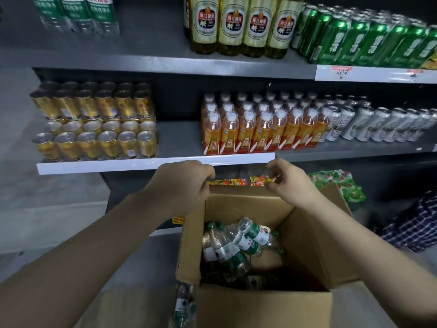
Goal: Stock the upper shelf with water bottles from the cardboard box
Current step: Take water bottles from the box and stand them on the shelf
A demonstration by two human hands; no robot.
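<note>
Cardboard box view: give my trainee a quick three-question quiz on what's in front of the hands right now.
1. True or false: the cardboard box is open, with water bottles lying loose inside.
2. Where do both hands sit? A) on the box's far edge B) inside the box C) on the upper shelf
3. Fill in: the water bottles already stocked on the upper shelf stand at its ____ end.

Key
1. True.
2. A: the left hand and the right hand are at the far edge; neither holds a bottle.
3. Left: shelved water bottles.
</note>
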